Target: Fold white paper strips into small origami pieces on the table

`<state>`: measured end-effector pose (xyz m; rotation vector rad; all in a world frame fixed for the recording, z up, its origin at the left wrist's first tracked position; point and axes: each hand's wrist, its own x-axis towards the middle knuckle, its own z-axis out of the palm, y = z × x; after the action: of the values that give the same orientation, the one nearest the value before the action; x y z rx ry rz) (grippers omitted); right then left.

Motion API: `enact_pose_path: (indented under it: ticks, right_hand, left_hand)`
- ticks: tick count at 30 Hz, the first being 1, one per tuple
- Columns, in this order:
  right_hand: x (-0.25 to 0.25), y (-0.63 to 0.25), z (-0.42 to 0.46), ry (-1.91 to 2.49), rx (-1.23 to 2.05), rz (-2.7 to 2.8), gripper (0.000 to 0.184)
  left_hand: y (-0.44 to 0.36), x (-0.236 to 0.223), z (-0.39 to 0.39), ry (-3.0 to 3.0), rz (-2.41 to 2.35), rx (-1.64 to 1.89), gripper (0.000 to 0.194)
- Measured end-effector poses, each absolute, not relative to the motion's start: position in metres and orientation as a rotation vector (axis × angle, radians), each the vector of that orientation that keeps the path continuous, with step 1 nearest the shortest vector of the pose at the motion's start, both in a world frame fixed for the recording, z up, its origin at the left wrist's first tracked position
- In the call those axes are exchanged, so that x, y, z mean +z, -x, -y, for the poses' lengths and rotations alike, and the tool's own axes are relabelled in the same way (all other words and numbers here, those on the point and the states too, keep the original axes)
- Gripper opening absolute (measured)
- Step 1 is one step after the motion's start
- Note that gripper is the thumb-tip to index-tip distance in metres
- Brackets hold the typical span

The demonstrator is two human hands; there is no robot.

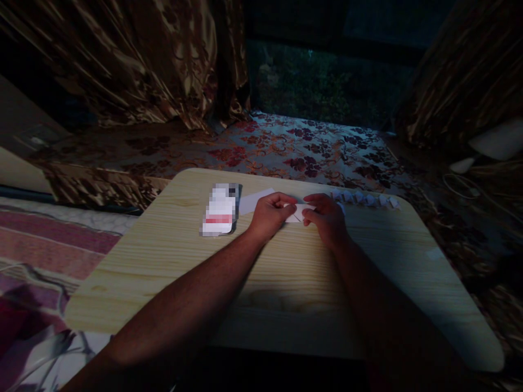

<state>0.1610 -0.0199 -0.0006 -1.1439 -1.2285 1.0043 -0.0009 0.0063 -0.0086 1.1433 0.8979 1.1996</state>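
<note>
Between my two hands is a small piece of folded white paper (295, 214), held above the far half of the wooden table (278, 272). My left hand (270, 213) pinches its left end between thumb and fingers. At the right end, my right hand (327, 216) is closed on the same paper, thumb toward me. A dark diagonal line, perhaps a crease, shows on its face. Behind my left hand lies a flat white sheet (254, 202). Beyond my right hand stands a row of several small folded white paper pieces (363, 198).
A phone-like white item (220, 209), partly blurred out, lies left of the sheet. A pale scrap (435, 253) sits near the table's right edge. Past the table is a ledge with flowered cloth (310, 147); gold curtains (175, 60) hang behind. Striped bedding (69, 239) is at left.
</note>
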Motion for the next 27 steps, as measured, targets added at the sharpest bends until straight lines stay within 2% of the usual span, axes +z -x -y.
enact_pose_path:
  ticks: [16, 22, 27]
  right_hand:
    - [-0.0020, -0.1605, 0.0191, 1.188, 0.972, 1.222, 0.034]
    - [-0.0036, -0.1624, 0.0181, 1.189, 1.025, 1.179, 0.017]
    - [-0.0049, -0.1624, 0.0173, 1.201, 0.999, 1.182, 0.016]
  left_hand:
    - [-0.0014, -0.0048, -0.0033, -1.227, -0.952, 1.238, 0.022]
    - [-0.0013, -0.0031, -0.0029, -1.273, -0.998, 1.285, 0.019]
    - [-0.0022, -0.0018, -0.0015, -1.330, -1.014, 1.300, 0.018]
